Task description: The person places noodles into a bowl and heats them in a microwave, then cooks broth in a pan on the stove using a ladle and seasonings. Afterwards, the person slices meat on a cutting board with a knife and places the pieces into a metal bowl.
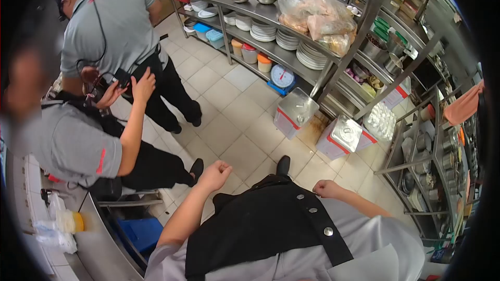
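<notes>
My left hand (216, 176) hangs in front of my body over the tiled floor, its fingers curled in and thumb against them, with nothing visible in it. Beside the edge of my black apron (245, 224) is my right hand (326, 188), its fingers loosely folded and nothing showing in them. The apron has several round metal buttons down its right side. One of my dark shoes (283, 165) shows on the floor between the two hands.
Two people in grey shirts stand at left; one person's hands (127, 84) work a small black device on the other's back. A steel table (255, 8) bears bowls and bagged food (323, 15). Lidded tins (296, 110) stand on the floor; a rack (416, 161) stands right.
</notes>
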Tool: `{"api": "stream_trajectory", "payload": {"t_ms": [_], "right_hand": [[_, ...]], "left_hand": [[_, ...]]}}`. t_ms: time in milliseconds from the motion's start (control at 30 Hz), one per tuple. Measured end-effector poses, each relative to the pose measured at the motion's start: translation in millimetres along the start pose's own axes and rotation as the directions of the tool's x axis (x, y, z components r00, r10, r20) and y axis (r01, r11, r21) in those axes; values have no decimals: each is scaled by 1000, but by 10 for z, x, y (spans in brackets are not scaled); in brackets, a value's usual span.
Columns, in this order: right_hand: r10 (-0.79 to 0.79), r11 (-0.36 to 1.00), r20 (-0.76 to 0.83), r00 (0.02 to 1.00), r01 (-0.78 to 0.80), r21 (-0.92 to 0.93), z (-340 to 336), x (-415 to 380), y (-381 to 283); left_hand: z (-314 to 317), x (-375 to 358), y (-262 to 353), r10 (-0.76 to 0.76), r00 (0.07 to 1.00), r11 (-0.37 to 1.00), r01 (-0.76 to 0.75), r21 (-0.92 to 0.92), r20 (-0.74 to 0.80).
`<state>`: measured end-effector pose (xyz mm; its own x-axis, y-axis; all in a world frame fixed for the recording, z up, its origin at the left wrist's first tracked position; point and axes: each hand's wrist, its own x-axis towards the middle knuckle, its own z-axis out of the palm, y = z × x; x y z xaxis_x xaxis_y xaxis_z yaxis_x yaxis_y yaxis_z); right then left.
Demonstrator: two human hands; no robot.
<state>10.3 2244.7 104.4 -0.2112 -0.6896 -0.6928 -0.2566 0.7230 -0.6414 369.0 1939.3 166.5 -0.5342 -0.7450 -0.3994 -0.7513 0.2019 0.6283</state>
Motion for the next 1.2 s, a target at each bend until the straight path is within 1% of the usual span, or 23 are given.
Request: {"api": "stream_trajectory", "payload": {"t_ms": [67,133,167,200,233,300,333,400,467,533,600,700,733,767,833,867,933,1000,1067,1100,1133,1167,1200], "right_hand": [[-94,989,18,995,95,-110,-151,463,135],[-165,970,35,986,168,-178,-367,913,175],[-200,954,49,978,206,-216,-521,1124,128],[-163,960,85,983,178,-218,-687,1334,72],[-198,943,92,976,215,-254,-880,1527,23],[-260,903,112,959,282,-325,-1231,1756,-373],[-232,922,84,969,247,-298,-1395,1843,-611],[-169,956,23,985,170,-238,-1681,1975,-1160],[-240,952,-3,971,235,-195,-1914,2126,-1684],[-310,937,0,951,306,-166,-2097,2289,-2196],[-377,915,31,926,377,-142,-2249,2461,-2695],[-451,892,42,891,450,40,-2446,2686,-3366],[-387,921,51,921,383,71,-2509,2704,-3645],[-405,913,47,913,400,84,-2561,2734,-3862],[-443,893,31,896,438,99,-2675,2833,-4285],[-453,885,17,891,448,125,-2724,2882,-4463],[-402,895,-20,915,398,203,-2816,2927,-4857],[-370,883,-32,929,362,299,-2911,2904,-5289],[-392,857,-82,916,396,329,-3031,2938,-5554],[-408,841,-112,906,420,339,-3112,2960,-5670],[-424,842,-152,893,450,297,-3204,2977,-5791],[-462,822,-159,873,488,293,-3317,3000,-5901],[-500,801,-168,850,527,284,-3442,3024,-6007]], "left_hand": [[4,513,294,32,997,999,-35,42,71],[62,1011,532,49,984,996,-61,65,173],[54,1236,664,48,978,995,-65,79,203],[47,1459,794,47,971,993,-71,93,234],[23,1671,900,10,963,994,-40,104,271],[-64,2053,1097,-35,951,990,-8,140,306],[-150,2268,1178,-42,952,986,-9,164,304],[-262,2659,1204,-53,970,982,7,189,239],[-412,3020,1209,-56,982,976,16,215,183],[-583,3379,1226,-43,983,970,-2,244,180],[-726,3800,1166,-1,981,957,-55,283,196],[-945,4455,1111,37,978,947,-100,306,207],[-1020,4678,1097,46,975,943,-114,313,218],[-1090,4903,1077,55,972,939,-128,320,229],[-1316,5374,1150,28,961,949,-112,295,277],[-1458,5560,1187,58,962,946,-138,292,265],[-1759,5910,1245,115,963,939,-185,288,243],[-2032,6302,1262,131,952,932,-214,293,277],[-2235,6650,1238,146,944,937,-228,266,295],[-2306,6805,1196,126,944,937,-214,276,303],[-2377,6984,1162,113,943,935,-207,288,312],[-2425,7181,1136,105,942,932,-206,299,320],[-2461,7389,1094,87,924,919,-219,329,373]]}}
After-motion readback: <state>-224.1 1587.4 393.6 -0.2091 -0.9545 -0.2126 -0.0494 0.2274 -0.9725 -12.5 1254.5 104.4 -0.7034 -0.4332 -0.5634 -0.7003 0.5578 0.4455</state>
